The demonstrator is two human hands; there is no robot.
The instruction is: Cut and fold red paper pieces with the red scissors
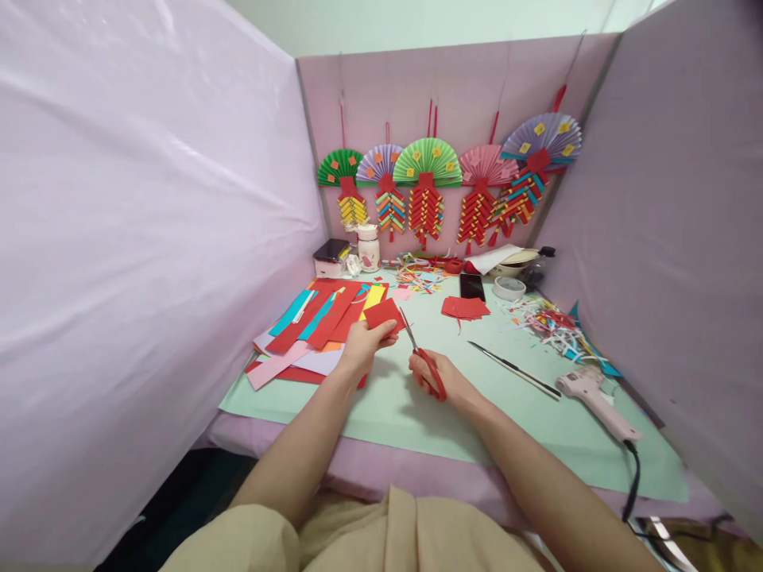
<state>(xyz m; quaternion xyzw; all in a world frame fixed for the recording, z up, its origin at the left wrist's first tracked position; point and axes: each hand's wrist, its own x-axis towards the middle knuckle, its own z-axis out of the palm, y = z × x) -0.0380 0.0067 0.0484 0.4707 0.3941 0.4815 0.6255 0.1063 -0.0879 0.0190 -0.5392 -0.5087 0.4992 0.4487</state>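
Observation:
My left hand (363,344) pinches a small red piece of paper (383,314) by its lower edge, thumb on top. In my right hand (438,377) are red-handled scissors (410,327), fingers wrapped in the handle loops. The blades point up and away, at the right edge of the red paper; how far they are apart is hard to make out. A small stack of cut red paper pieces (466,307) lies beyond the scissors to the right. Left of my left hand, coloured paper strips (325,318) in red, blue, yellow and pink overlap on the table.
A pen-like tool (513,369) and a corded glue gun (599,401) lie at the right. Paper scraps (557,326), a tape roll (509,287) and a phone (472,287) sit farther back. Behind stand a white bottle (368,250) and hanging paper fans (427,161).

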